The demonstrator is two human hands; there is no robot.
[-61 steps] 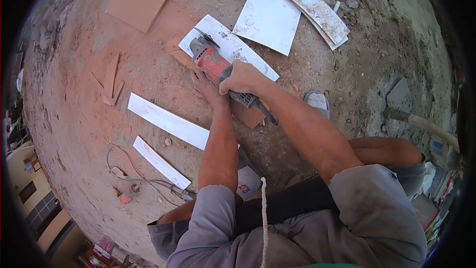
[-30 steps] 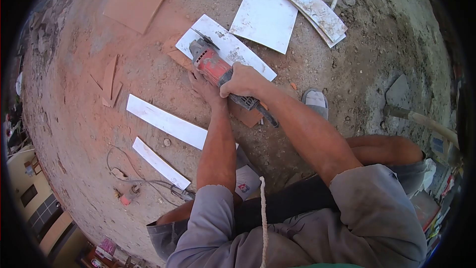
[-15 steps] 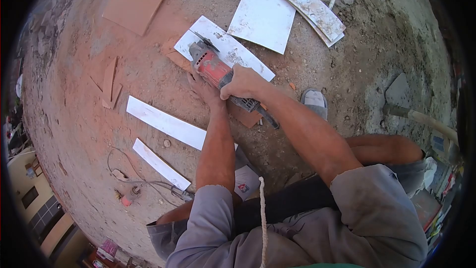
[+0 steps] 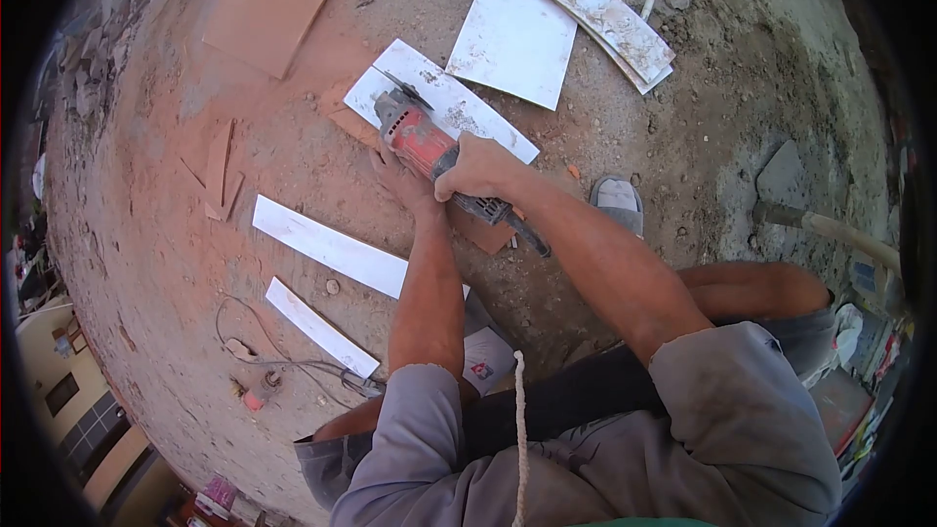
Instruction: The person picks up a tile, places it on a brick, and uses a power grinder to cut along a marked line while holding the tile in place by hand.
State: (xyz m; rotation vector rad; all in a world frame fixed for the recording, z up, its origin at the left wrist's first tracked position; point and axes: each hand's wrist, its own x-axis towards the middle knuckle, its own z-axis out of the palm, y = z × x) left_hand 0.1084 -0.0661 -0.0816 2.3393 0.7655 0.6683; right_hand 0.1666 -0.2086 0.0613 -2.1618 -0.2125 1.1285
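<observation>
My right hand [image 4: 480, 168] wraps round the rear body of a red and grey angle grinder [image 4: 422, 140]. The grinder's disc [image 4: 402, 86] stands edge-on over the left part of a white tile [image 4: 473, 112] with dirt marks on it. Beside and partly under the grinder, my left hand [image 4: 405, 183] reaches to the tile's near edge, its fingers closed there; the grinder hides some of them. Brown pieces lie beneath the tile and the hands, one of them a brown slab [image 4: 483, 231]. The grinder's cord [image 4: 530, 234] trails toward me.
Two white strips [image 4: 327, 252] [image 4: 320, 325] lie on the dirt at left, near a grey cable [image 4: 293, 363]. Further off are a square white tile [image 4: 514, 36], curved white pieces [image 4: 590, 5] and a brown-dusted panel [image 4: 278, 5]. A long-handled tool [image 4: 830, 234] lies at right.
The grinder and its disc have shifted very slightly at the tile. Both hands keep nearly the same place; the whole view has moved a little.
</observation>
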